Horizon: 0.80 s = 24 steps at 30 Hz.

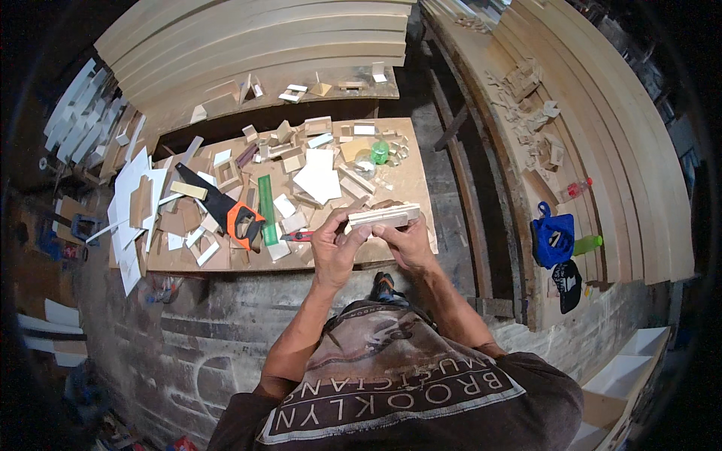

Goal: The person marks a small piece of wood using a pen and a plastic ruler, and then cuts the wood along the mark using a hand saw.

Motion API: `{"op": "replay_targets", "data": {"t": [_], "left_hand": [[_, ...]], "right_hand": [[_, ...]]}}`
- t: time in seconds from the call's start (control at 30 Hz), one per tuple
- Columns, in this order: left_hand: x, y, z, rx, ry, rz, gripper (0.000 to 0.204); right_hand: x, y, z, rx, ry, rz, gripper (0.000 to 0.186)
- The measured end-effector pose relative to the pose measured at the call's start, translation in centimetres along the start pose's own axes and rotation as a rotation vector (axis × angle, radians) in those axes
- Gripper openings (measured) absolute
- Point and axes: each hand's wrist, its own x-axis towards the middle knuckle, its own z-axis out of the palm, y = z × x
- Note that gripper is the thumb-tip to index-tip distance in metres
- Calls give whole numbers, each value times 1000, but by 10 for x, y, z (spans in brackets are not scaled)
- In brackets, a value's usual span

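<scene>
Over the near edge of the worktable point(301, 262), I hold a small pale wooden piece point(384, 216) made of narrow strips. My left hand point(335, 245) grips its left end, thumb against the near side. At the other end my right hand point(407, 239) is closed on it, the thumb also in front. The fingertips behind the piece are mostly hidden. Just left of my left hand lies a red-handled tool point(298, 236), partly covered. Farther left are a green ruler-like strip point(267, 209) and a handsaw point(244, 224) with an orange and black handle.
Wood offcuts and small box shapes crowd the table, with white sheets point(139, 218) at its left. A green-topped clear container point(380, 152) stands near the far right. Long boards point(263, 37) are stacked beyond. On the right bench lie a blue bag point(553, 234) and a black cap point(568, 286).
</scene>
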Motion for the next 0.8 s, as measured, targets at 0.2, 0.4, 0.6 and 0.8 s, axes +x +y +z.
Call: {"op": "replay_targets", "data": {"t": [0.2,0.4,0.6,0.8], "left_hand": [[-11,11,-21,102,-24,-16,24],[-20,12,-38,167,-48,-89,21],[-24,11,-41,86,-50,-150,20],[-29,-14,-48,285,-90,-250,21]], "right_hand": [[-3,8,-10,-94,-26,-49,26],[0,11,-20,-344,-165,12,27],[-5,12,-16,-332,-166,134,27],[-13,33,-33,-385,-191,202,30]]}}
